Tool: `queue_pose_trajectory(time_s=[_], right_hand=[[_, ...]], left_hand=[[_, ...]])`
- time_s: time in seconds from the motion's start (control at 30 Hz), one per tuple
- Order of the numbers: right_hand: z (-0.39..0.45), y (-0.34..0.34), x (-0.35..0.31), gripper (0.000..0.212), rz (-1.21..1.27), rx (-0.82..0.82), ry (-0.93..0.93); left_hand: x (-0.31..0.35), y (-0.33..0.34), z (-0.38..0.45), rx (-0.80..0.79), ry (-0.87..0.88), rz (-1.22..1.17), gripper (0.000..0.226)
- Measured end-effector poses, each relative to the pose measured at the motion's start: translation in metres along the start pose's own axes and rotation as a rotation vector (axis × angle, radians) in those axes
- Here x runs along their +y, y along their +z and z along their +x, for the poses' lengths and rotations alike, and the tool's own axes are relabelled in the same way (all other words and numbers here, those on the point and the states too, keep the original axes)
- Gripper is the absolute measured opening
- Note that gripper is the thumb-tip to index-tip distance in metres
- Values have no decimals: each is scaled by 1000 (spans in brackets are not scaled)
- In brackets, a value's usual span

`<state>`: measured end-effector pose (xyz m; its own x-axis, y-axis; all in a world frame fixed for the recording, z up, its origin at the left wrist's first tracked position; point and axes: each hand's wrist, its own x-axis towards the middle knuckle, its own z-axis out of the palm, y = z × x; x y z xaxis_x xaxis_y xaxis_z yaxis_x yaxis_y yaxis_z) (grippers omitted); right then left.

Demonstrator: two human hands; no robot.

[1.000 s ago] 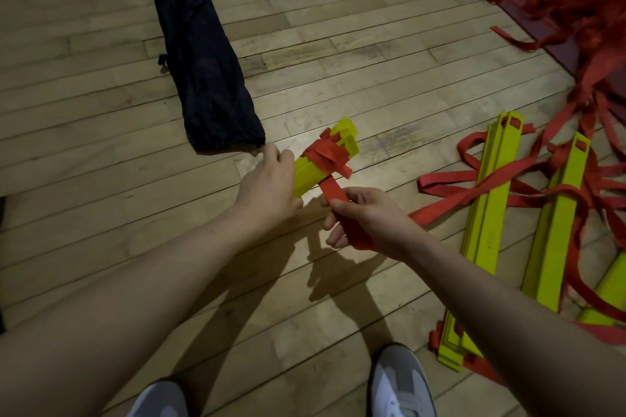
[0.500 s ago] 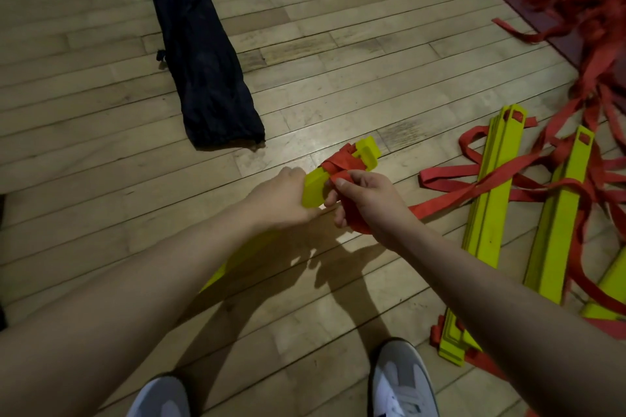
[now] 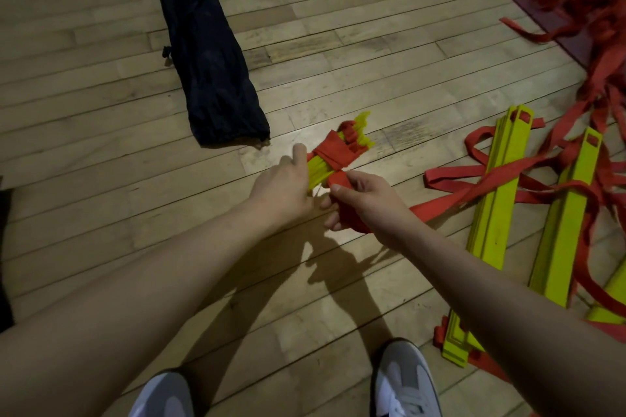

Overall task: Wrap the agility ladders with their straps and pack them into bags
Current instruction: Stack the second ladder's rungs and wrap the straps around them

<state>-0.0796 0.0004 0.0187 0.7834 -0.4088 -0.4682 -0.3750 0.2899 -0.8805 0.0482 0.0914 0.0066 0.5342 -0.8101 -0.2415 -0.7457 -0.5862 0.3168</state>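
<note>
Bundle of stiff yellow plastic ladder rungs [image 3: 321, 169] gripped mid-air by left hand [image 3: 283, 189], index finger raised; soft red webbing strap [image 3: 333, 154] wound near the far end, its tail pinched in right hand [image 3: 364, 201]; light and rigid, likely slippery, best held just below the wrap; limp black fabric bag [image 3: 206, 51] on pale wooden plank floor [image 3: 355, 44]; more loose yellow rungs [image 3: 494, 210] at right.
</note>
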Motion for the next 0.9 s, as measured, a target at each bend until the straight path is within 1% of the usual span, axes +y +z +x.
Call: queue_pose_trajectory(time_s=[0.1, 0.17, 0.2, 0.3, 0.37, 0.47, 0.57, 0.67, 0.8, 0.9], right_hand=[[1, -5, 4, 11, -18, 49, 24], [0, -8, 10, 11, -10, 64, 40], [0, -9, 12, 11, -5, 67, 47], [2, -11, 13, 11, 15, 75, 60], [4, -10, 15, 10, 11, 75, 68], [5, -7, 19, 11, -32, 69, 69], [4, -3, 22, 13, -42, 63, 70], [4, -2, 18, 11, -49, -16, 108], [6, 1, 8, 11, -112, -164, 175], [8, 5, 7, 10, -143, -178, 156]], left_hand=[[4, 1, 1, -141, 19, -64, 83], [0, -1, 3, -222, 19, -83, 87], [-2, -2, 3, -221, 32, -67, 86], [-9, -1, 0, -62, 64, -1, 72], [-15, 4, -3, -12, 74, -11, 64], [-25, 12, -5, -61, 62, -83, 66], [-27, 15, -7, -152, -28, -165, 61], [-26, 14, -6, -112, -64, -23, 62], [-28, 9, -2, -31, -46, 119, 58], [-29, 5, 1, 18, -28, 244, 60]])
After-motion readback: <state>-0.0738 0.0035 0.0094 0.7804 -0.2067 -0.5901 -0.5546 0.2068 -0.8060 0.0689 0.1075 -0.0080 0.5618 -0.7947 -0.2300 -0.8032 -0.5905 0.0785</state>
